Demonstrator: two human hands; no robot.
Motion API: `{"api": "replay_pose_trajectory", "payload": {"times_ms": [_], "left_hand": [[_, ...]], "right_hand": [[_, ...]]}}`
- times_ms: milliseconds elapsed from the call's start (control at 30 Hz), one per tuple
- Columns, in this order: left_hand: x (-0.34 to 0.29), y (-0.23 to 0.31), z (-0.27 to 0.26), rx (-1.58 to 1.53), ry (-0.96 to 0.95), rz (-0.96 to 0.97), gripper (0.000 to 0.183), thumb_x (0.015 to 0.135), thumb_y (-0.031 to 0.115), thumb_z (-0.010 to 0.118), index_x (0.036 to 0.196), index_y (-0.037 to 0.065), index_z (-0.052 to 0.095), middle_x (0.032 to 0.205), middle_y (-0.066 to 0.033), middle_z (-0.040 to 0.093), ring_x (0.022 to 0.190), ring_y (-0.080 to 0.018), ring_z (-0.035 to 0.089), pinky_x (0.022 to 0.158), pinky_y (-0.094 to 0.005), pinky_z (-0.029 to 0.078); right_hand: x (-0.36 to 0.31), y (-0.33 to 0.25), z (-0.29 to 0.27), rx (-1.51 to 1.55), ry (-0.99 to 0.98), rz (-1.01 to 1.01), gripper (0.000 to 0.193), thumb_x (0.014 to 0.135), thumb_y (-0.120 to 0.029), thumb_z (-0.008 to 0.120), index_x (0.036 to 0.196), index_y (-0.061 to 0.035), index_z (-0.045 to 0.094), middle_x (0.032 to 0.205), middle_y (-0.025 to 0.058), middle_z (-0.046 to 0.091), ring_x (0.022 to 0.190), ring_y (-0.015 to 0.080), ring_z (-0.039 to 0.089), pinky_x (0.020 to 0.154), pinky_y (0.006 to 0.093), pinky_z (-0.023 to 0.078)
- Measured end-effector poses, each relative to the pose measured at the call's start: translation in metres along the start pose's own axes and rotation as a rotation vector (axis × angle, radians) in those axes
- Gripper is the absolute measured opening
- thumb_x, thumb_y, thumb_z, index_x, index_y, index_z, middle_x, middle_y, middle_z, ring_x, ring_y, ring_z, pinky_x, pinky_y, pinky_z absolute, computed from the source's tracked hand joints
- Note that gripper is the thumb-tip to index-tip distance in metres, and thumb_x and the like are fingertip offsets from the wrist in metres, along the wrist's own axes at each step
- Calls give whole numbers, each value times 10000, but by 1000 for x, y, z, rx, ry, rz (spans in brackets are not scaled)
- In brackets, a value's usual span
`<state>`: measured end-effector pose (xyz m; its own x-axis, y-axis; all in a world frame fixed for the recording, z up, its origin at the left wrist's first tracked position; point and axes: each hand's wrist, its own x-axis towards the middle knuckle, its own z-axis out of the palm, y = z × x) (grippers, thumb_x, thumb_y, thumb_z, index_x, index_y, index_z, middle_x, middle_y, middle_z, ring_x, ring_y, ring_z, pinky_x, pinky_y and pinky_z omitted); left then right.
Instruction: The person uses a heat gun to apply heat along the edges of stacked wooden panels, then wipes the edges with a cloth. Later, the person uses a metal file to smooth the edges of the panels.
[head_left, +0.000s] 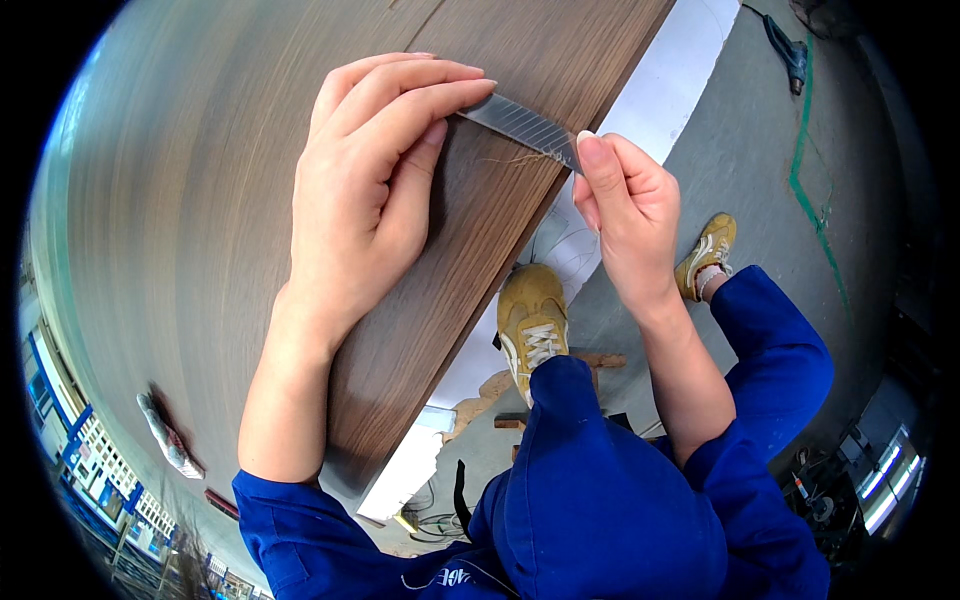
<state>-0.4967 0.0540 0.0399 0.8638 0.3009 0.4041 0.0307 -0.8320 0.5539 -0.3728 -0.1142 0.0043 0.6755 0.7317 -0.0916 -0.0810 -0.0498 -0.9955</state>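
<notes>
A long grey snap-off knife blade (pixel 520 126) with slanted score lines lies across the edge of a brown wood-grain panel (pixel 200 230). My left hand (pixel 365 175) is over the panel, its fingertips and thumb closed on the blade's far left end. At the other end, my right hand (pixel 632 205) pinches the blade between thumb and curled fingers, just beyond the panel's edge. Thin pale shavings or fibres (pixel 545 155) cling along the blade's near side. The blade's two tips are hidden by my fingers.
A white sheet (pixel 690 85) runs beneath the panel's right edge. A grey-white bundle, perhaps a glove (pixel 167 437), and a dark red strip (pixel 221 503) rest at the lower left. On the grey floor are a dark corded power tool (pixel 787 55), green tape (pixel 799 170) and my yellow shoes (pixel 533 310).
</notes>
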Motion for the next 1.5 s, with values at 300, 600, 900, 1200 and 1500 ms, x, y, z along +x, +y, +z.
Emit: {"api": "replay_pose_trajectory", "payload": {"times_ms": [300, 600, 900, 1200, 1500], "left_hand": [[0, -1, 3, -19, 52, 1, 249, 832, -36, 545, 1009, 60, 691, 1064, -70, 658, 1063, -270, 567, 907, -349, 461], [1, 0, 3, -35, 70, -8, 245, 809, -53, 561, 979, 52, 702, 1027, -64, 667, 1034, -255, 578, 877, -336, 470], [0, 1, 3, -50, 78, -10, 237, 797, -54, 568, 960, 50, 706, 1000, -69, 667, 1006, -252, 590, 851, -334, 482], [-2, 4, -2, -48, 18, -45, 237, 839, -55, 525, 981, 20, 699, 1053, -76, 666, 1080, -243, 571, 936, -334, 442], [0, 2, 0, -55, 78, -18, 301, 724, -90, 491, 892, 40, 704, 967, -70, 677, 979, -232, 609, 810, -323, 499]], "right_hand": [[-4, -3, 3, 10, 14, 32, 409, 981, -288, 560, 646, -54, 534, 537, -66, 384, 500, 6, 306, 445, 212, 231], [-7, -2, 4, -16, 18, 31, 402, 981, -274, 562, 651, -47, 533, 535, -66, 381, 499, 5, 307, 445, 212, 235], [-10, -1, 6, -31, 35, 24, 408, 982, -282, 560, 648, -49, 536, 519, -71, 380, 492, 3, 308, 440, 212, 230], [-13, -1, 8, -54, 28, 27, 402, 980, -278, 563, 652, -47, 539, 514, -69, 383, 489, 2, 311, 442, 212, 237], [-16, -1, 8, -57, 23, 39, 390, 979, -262, 564, 658, -40, 543, 525, -57, 408, 494, 7, 329, 444, 216, 254]]}}
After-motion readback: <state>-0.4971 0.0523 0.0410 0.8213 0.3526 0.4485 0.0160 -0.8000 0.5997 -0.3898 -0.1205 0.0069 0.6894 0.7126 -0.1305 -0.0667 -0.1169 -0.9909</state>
